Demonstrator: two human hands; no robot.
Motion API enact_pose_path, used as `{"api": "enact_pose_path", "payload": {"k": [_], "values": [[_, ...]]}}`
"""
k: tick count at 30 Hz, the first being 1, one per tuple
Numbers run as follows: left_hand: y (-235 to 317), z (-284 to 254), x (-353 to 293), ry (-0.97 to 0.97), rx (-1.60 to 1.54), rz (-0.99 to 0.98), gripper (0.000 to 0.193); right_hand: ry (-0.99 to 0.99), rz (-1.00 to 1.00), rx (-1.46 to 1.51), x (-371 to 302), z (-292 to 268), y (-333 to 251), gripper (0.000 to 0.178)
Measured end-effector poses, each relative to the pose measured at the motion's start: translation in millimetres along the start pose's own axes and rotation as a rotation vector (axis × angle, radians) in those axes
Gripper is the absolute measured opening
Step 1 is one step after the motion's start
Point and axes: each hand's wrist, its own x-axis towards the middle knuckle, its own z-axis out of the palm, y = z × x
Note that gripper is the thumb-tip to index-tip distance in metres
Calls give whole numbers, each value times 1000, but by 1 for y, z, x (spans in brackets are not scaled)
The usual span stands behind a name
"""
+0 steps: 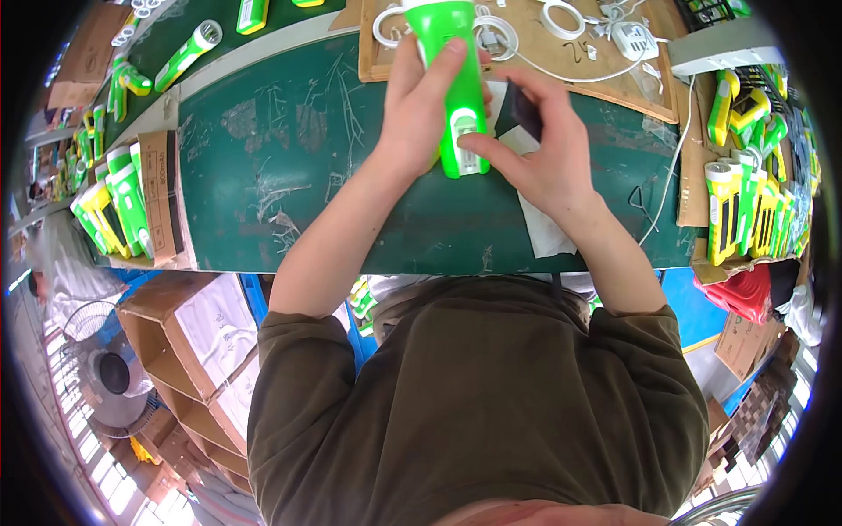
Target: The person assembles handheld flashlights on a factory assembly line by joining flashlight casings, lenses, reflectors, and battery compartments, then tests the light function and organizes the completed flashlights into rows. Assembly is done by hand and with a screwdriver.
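A bright green flashlight (445, 44) with a white rim is held over the table by my left hand (417, 110), its fingers wrapped round the body and the thumb on top. A pale rectangular section shows near its lower end, and a bright green glow lies just above that. My right hand (557, 153) is closed on a dark flat piece (524, 110), tucked under its curled fingers; what kind of piece it is I cannot tell. The right thumb reaches across and touches the flashlight's pale section. A white paper sheet (545, 230) lies beneath my right hand.
Green tabletop (263, 175) spreads around my hands. A wooden board (605, 92) at the back bears cables and a white charger (635, 40). Cartons of flashlights stand left (127, 197) and right (745, 206). More flashlights (189, 54) lie at the far left.
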Motion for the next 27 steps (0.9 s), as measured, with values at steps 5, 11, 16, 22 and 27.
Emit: {"api": "enact_pose_path", "payload": {"k": [5, 11, 16, 22, 27], "values": [[2, -6, 3, -30, -9, -109, 33, 147, 87, -157, 16, -16, 21, 44], [0, -7, 4, -39, -42, -110, 31, 51, -1, -88, 10, -20, 34, 35], [3, -2, 5, 45, 61, 161, 32, -198, -276, -160, 9, -7, 10, 43], [21, -9, 7, 120, 78, 185, 29, -380, -505, 55, 4, -12, 9, 29], [23, -14, 7, 93, 26, 208, 30, -467, -563, 10, 2, -9, 10, 27]]}}
